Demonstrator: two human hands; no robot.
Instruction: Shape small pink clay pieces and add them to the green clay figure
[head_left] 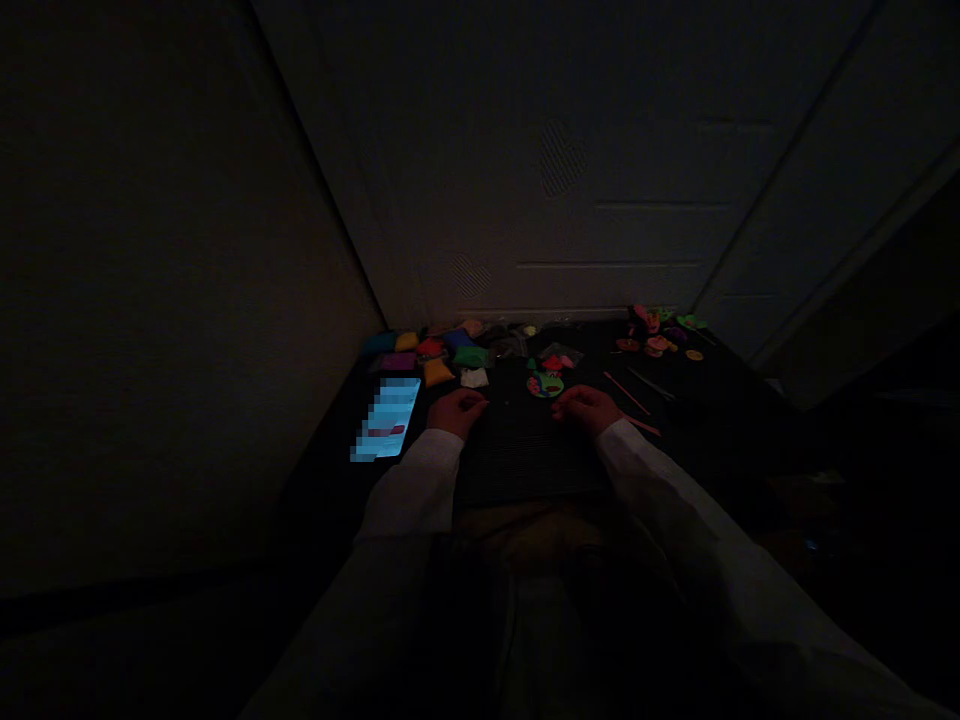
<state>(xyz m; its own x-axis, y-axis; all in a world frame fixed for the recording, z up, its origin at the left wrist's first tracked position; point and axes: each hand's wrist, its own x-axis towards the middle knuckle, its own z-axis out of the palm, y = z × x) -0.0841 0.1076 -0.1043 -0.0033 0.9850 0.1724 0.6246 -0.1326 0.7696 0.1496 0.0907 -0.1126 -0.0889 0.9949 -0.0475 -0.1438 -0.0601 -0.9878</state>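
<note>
The scene is very dark. On the black table, my left hand (454,412) has its fingers curled with the tips together, near a small white packet (474,378); whatever may be between them is too small or dark to name. My right hand (589,408) is likewise pinched beside a round green clay piece (545,385) with red, pink and dark bits on it. Contact with its lower edge cannot be made out. Red and pink clay (559,362) sits just behind the round piece. A tiny pale speck (506,403) lies between my hands.
A lit phone (390,418) lies left of my left hand. Behind it are several coloured clay packets (439,372). Small clay figures (651,322) stand at the back right. Thin pink sticks (627,392) and a pale tool (649,383) lie by my right hand. A wall (480,180) rises behind.
</note>
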